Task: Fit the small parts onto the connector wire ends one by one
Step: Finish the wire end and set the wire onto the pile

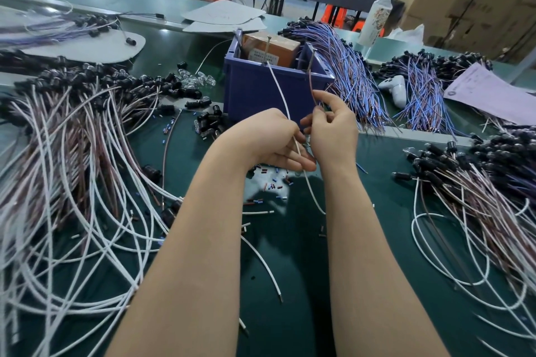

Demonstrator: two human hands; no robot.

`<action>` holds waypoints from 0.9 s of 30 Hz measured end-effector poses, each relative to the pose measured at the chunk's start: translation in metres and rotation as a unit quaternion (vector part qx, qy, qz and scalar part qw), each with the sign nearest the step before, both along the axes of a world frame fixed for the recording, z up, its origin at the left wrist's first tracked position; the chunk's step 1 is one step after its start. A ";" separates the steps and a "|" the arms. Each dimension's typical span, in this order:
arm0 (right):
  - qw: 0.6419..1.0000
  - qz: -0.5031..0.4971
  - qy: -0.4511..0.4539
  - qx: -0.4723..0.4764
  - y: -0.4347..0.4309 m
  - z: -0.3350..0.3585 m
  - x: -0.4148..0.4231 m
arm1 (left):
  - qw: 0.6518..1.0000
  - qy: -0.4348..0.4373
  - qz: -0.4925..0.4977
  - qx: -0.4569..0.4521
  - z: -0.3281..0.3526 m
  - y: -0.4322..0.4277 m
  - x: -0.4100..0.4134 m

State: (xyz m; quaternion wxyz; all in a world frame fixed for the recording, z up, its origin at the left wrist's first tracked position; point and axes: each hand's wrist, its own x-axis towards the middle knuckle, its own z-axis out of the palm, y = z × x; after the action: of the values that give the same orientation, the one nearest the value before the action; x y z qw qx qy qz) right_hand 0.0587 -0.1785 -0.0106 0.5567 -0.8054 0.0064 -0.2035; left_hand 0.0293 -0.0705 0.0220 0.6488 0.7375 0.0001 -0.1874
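My left hand [268,139] and my right hand [330,130] meet above the green mat, just in front of the blue bin. The left hand grips a white wire [280,90] that rises toward the bin and trails down past my palm. My right hand pinches a thin brown wire [312,84] that stands upright. What sits between the fingertips is hidden. Small red, blue and black sleeve parts [275,185] lie scattered on the mat below the hands. A pile of black cylindrical parts [210,122] lies left of the hands.
A blue bin [261,90] holding a brown box stands behind the hands. White and brown wire bundles [72,168] spread at left and another bundle [478,206] at right. Blue-purple wires [348,72], a white controller [396,90], paper [487,93] and a bottle [380,14] lie at back right.
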 end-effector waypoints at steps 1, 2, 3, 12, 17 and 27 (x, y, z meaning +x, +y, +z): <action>1.000 0.000 0.000 0.001 0.000 0.000 0.000 | 1.000 0.000 -0.001 -0.002 0.000 0.000 0.000; 1.000 0.001 0.000 0.001 0.000 0.000 0.000 | 1.000 -0.001 -0.001 -0.003 0.001 0.001 0.000; 1.000 0.000 0.000 0.001 0.000 0.000 0.001 | 1.000 -0.002 -0.003 -0.004 0.001 0.001 0.000; 1.000 0.003 -0.005 -0.002 0.000 -0.001 0.001 | 1.000 0.003 -0.024 0.008 0.007 0.000 -0.003; 1.000 0.005 -0.004 -0.001 0.000 -0.001 0.000 | 1.000 0.004 -0.024 0.013 0.006 0.000 -0.004; 1.000 0.003 -0.002 -0.005 0.000 -0.001 -0.001 | 1.000 0.008 -0.015 -0.004 0.002 0.005 -0.003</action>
State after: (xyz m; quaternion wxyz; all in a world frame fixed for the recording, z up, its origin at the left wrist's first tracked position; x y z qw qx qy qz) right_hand 0.0579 -0.1786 -0.0116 0.5537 -0.8075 0.0019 -0.2034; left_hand 0.0258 -0.0659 0.0243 0.6486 0.7335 -0.0059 -0.2030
